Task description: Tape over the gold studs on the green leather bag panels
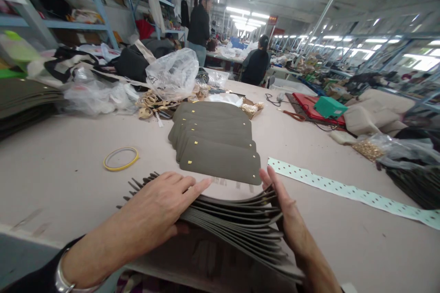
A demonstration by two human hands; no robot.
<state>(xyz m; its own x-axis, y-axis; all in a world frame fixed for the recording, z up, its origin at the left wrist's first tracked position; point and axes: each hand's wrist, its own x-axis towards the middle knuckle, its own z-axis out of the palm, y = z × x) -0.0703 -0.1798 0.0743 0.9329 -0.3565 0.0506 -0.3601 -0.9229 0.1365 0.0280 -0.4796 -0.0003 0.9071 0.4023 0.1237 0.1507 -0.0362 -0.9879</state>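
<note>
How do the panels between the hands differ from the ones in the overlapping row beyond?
The nearer panels bow in a curve; the farther panels lie flat. The nearer panels show mainly edges, while the farther panels show broad faces with small yellow tabs. Both sets are dark grey-green and overlap in layers.

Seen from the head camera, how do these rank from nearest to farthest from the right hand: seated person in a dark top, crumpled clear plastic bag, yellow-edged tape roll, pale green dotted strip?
From the right hand:
1. Pale green dotted strip, just beside it
2. Yellow-edged tape roll, left
3. Crumpled clear plastic bag, far left
4. Seated person, beyond the table
</note>
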